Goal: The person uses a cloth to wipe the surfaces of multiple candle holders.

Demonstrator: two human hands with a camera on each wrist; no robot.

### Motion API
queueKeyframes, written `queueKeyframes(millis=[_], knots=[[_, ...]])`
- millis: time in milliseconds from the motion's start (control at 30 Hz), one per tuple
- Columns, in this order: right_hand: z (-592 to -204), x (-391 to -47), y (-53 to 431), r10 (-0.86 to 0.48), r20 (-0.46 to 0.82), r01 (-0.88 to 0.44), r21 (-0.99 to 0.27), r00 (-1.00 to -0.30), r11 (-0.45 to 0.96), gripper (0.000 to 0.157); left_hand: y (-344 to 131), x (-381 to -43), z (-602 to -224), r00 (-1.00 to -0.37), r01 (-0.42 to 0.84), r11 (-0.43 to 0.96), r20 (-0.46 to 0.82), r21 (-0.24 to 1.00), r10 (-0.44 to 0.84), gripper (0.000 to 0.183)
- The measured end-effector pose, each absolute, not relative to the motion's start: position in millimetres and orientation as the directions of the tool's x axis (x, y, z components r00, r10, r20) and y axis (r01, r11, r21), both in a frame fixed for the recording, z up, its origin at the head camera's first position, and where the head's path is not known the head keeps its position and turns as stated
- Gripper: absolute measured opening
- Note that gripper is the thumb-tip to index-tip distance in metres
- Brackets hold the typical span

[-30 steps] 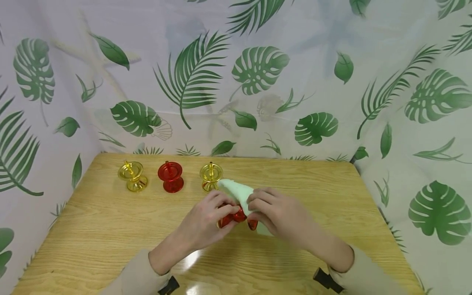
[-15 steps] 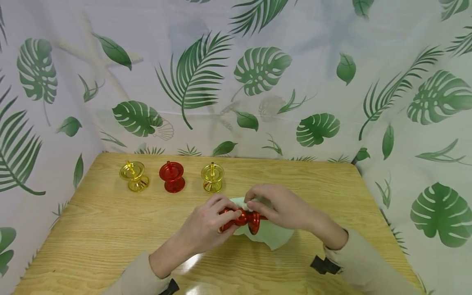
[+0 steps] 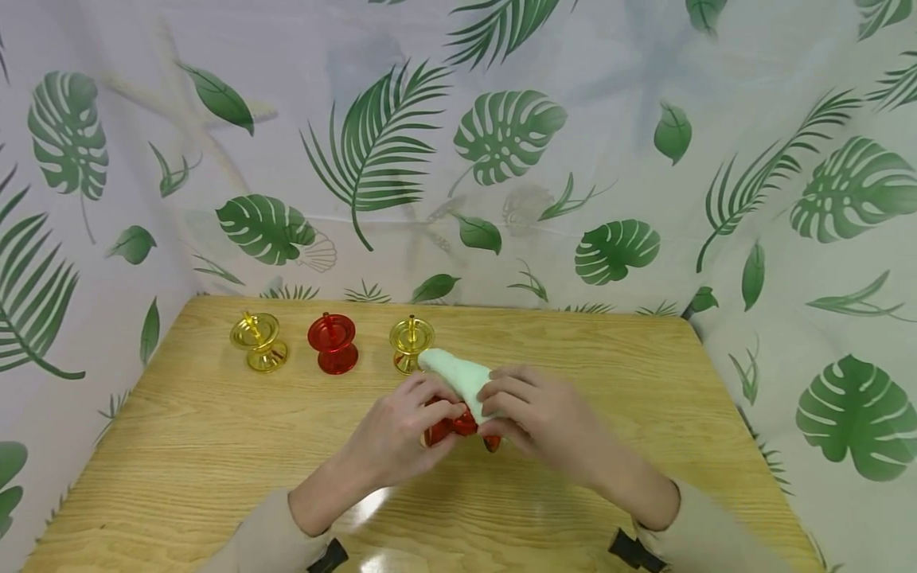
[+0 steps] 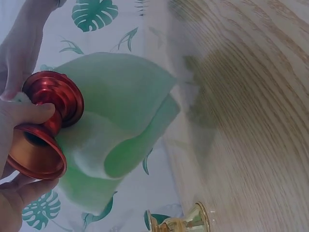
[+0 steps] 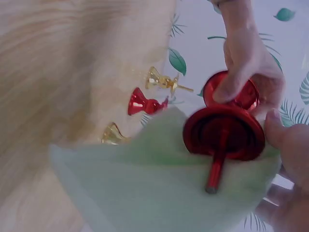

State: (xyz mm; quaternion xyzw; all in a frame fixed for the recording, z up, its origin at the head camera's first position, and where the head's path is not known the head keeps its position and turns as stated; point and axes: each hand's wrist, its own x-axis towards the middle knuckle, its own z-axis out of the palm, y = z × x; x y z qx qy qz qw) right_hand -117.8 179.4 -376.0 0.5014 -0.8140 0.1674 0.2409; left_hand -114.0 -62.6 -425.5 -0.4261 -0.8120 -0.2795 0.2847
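Note:
A shiny red candle holder (image 3: 464, 422) is tipped on its side between the two hands, at the middle of the table in the head view. My left hand (image 3: 403, 430) grips it near its flared base (image 4: 36, 157), thumb along the stem. Pale green cloth (image 3: 462, 374) is bunched in my right hand (image 3: 548, 414), whose fingers pinch it against the dish end. In the right wrist view the holder's dish (image 5: 198, 130) and spike (image 5: 216, 174) show, the cloth spreading below them. From the head, the right fingers and cloth hide most of the dish.
Behind the hands stand three more candle holders in a row: a gold one (image 3: 267, 356) at left, a red one (image 3: 335, 360), and another gold one (image 3: 411, 338), partly behind the cloth. Leaf-patterned fabric (image 3: 401, 263) rises at the wooden table's (image 3: 179, 446) back edge.
Half a second ago the cloth lay spread beneath the holder, with the right hand at the spike. Now the right hand has folded it up over the dish end. The left grip has stayed.

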Motion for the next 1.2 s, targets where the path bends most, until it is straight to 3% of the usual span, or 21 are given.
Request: queueKeyframes(millis=[167,333,433,567,733,867,1033,1200], knots=[[-392.0,-104.7,173.8,-0.707,0.66,-0.855,0.189,-0.254,0.483,0.042,-64.8,-114.0,-425.0,-0.563,0.815,0.467,0.661,0.343,0.496,0.028],[-407.4,-100.4,169.3,-0.665,0.742,-0.791,0.356,-0.085,0.497,0.04,-65.1,-112.1,-423.0,-0.639,0.765,0.474,0.608,0.436,0.471,0.027],[-410.9,-99.1,168.8,-0.65,0.756,-0.78,0.363,-0.073,0.509,0.04,-64.5,-111.1,-422.5,-0.653,0.754,0.481,0.598,0.448,0.466,0.027],[-406.3,-98.0,168.4,-0.632,0.745,-0.809,0.226,-0.216,0.543,0.042,-64.4,-110.6,-422.0,-0.635,0.766,0.488,0.611,0.418,0.473,0.027],[-389.2,-103.0,170.6,-0.611,0.655,-0.831,-0.047,-0.445,0.555,0.019,-64.1,-111.3,-421.5,-0.544,0.824,0.475,0.67,0.31,0.505,0.029],[-380.1,-111.6,173.6,-0.591,0.579,-0.806,-0.221,-0.561,0.548,0.021,-63.3,-111.1,-425.0,-0.486,0.856,0.445,0.701,0.262,0.522,0.031],[-379.3,-117.2,176.8,-0.496,0.507,-0.707,-0.449,-0.705,0.546,0.014,-63.9,-109.5,-431.5,-0.486,0.863,0.41,0.701,0.293,0.522,0.032],[-384.3,-119.9,181.1,-0.304,0.428,-0.525,-0.682,-0.851,0.508,0.004,-67.6,-108.7,-438.8,-0.491,0.867,0.353,0.726,0.352,0.481,0.032]])
